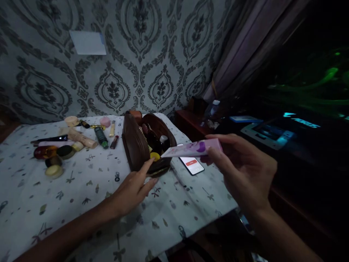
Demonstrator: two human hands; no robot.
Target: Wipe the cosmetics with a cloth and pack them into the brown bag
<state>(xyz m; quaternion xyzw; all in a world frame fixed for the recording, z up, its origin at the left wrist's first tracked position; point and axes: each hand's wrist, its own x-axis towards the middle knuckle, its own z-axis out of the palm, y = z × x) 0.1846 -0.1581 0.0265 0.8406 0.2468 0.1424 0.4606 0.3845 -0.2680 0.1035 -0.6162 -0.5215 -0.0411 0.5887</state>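
My right hand (242, 171) pinches a flat pink and purple tube (192, 149) by one end, its other end pointing at the mouth of an open brown cosmetic pouch (136, 145). My left hand (133, 189) rests on the patterned cloth (81, 196) with fingers extended, the index fingertip touching the pouch's front edge. Inside the pouch I see small bottles and a yellow cap (155, 156).
Several cosmetics lie at the left: tubes, jars, a green bottle (100, 137), a round pink jar (105, 121). A phone (192, 164) with a lit screen lies right of the pouch. A dark side table (191, 123) with a bottle and a glowing computer stand at right.
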